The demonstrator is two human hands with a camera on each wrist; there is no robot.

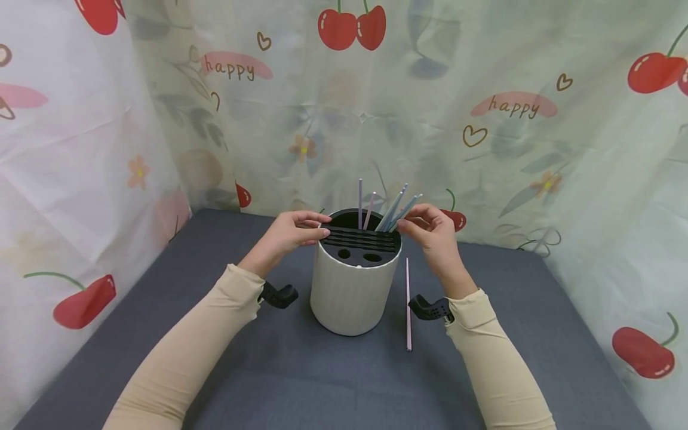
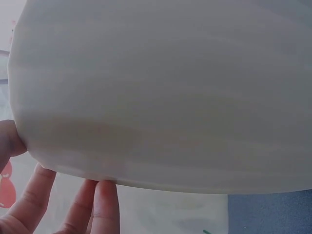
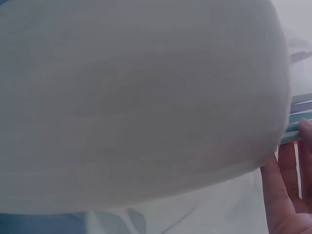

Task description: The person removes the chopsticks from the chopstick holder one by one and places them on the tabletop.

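A white ribbed utensil holder (image 1: 349, 298) with a black slotted top stands upright mid-table. Several pastel chopsticks (image 1: 391, 210) in blue, purple and pink rise from its rear opening, the blue ones leaning right. My left hand (image 1: 292, 232) grips the holder's left rim, thumb on top and fingers along the far side. At the right rim, my right hand (image 1: 432, 230) pinches blue chopsticks between thumb and fingers; in the right wrist view the thumb (image 3: 306, 130) presses on the blue chopsticks (image 3: 292, 127). Their lower ends are hidden inside the holder.
One pink chopstick (image 1: 408, 310) lies on the dark grey tabletop (image 1: 279, 370), just right of the holder. Curtains (image 1: 344, 119) printed with cherries enclose the table at the back and both sides. A black wrist camera (image 1: 279, 295) sits below each hand.
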